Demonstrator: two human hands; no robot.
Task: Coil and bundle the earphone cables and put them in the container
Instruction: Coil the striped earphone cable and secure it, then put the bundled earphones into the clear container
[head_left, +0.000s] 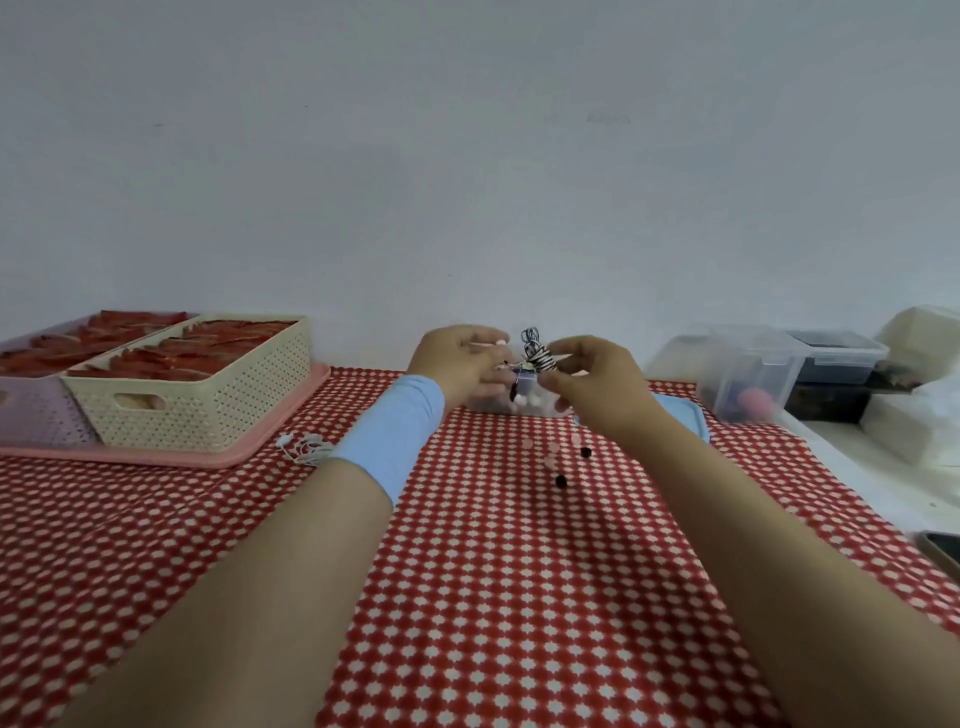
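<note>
The fingers of your right hand (592, 374) are closed in a narrow pinch on the earphone cable (537, 358), which you hold in the air as a small dark-and-light bundle, wound round its middle with loops standing up at the top. The fingers of your left hand (457, 364) curl in at the bundle's left side and look to be pinching a loose end; the exact contact is too small to make out. A short tail hangs below the bundle.

Expect the cable to be very light, thin and soft, yet springy: the coil will likely unwind if you ease off. Hold it at the wound waist, not by the loops, and avoid tugging where the wire meets a plug or earbud, as those joints are probably fragile.

Just beyond your hands, on the red patterned surface (519, 571), sits the clear container (540, 408), with a blue lid (680, 410) to its right. Nearer you lie a few small dark pieces (561, 480). A loose white cable (306, 447) lies at the left, beside the pink tray (291, 441) carrying a cream basket (208, 405).
</note>
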